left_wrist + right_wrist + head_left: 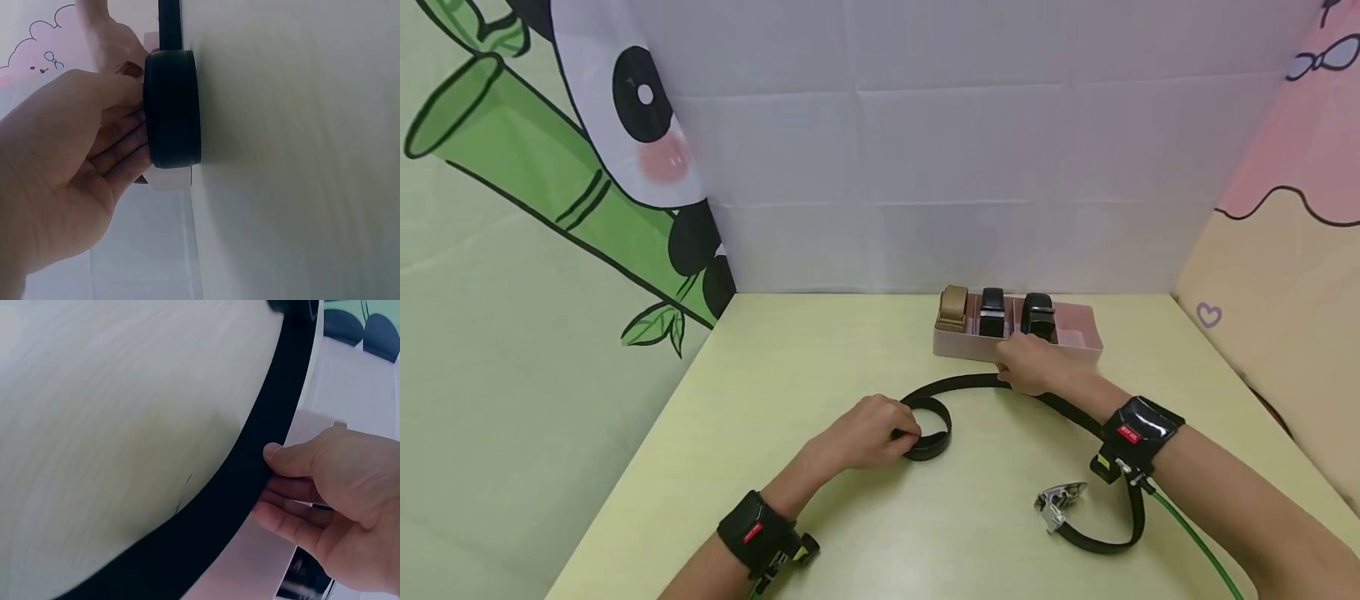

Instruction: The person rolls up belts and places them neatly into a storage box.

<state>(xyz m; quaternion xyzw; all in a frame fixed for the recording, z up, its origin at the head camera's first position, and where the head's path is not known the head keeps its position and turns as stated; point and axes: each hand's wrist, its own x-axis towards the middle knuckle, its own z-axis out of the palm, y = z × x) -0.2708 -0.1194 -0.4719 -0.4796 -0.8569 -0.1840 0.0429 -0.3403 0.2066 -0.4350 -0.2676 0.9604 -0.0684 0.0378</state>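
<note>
A long black belt [962, 382] stands on its edge across the table, curving in a wide arc. One end is wound into a loose coil [172, 109]; at the other lies a silver buckle [1060, 504], near the front right. My left hand [868, 429] grips the coil at its left side, fingers tucked against the leather. Farther along the strap, my right hand [1037, 364] pinches the belt between thumb [275, 453] and fingers, just in front of a pink box [966, 344].
In the box's compartments sit rolled belts: a tan one [952, 308], a black one [992, 312] and another black one [1037, 315]. Behind the pale yellow table [820, 342] hangs a printed cloth backdrop [955, 150]. A green cable [1198, 542] trails from the right wristband.
</note>
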